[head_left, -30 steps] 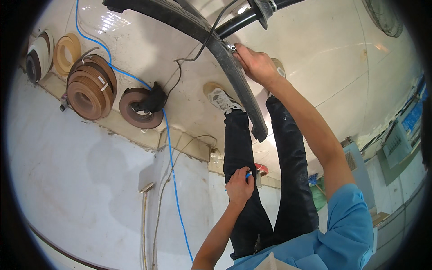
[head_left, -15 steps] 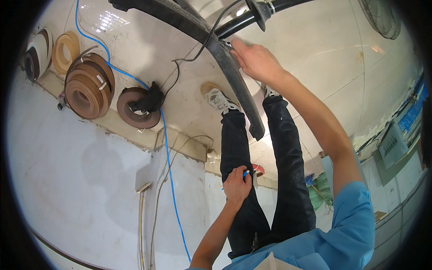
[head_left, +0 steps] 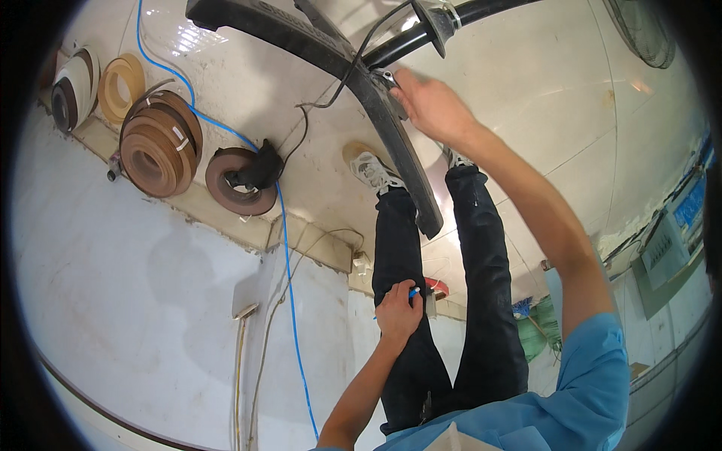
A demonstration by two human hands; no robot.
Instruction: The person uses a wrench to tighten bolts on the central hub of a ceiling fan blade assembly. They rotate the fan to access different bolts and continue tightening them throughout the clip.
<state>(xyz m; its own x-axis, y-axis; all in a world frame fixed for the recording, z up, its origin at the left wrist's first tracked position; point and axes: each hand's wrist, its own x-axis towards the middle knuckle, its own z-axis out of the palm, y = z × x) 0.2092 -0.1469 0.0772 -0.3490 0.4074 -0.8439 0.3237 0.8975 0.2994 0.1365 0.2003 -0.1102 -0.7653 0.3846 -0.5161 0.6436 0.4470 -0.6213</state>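
Observation:
A black floor-fan stand with long crossed legs (head_left: 410, 169) and a black pole (head_left: 398, 46) lies in front of me. My right hand (head_left: 432, 109) reaches to where the legs and pole meet, its fingers closed. A small shiny metal piece with a round end (head_left: 388, 76) shows at the fingertips; I cannot tell whether it is a tool or part of the stand. My left hand (head_left: 398, 312) rests on my left thigh, closed around a slim blue pen (head_left: 414, 292). Most of the pen is hidden by the fingers.
Rolls of brown edge banding (head_left: 154, 154) stand along the wall at left, near a cream roll (head_left: 119, 90). A brown roll with a black cloth-like thing (head_left: 259, 167) lies closer. A blue hose (head_left: 289, 286) and a black cable (head_left: 304, 128) cross the floor. A fan grille (head_left: 639, 30) is far right.
The whole view has shifted slightly. My right hand has turned a little at the joint, and more of the metal piece shows. My left hand stays on the thigh with the pen.

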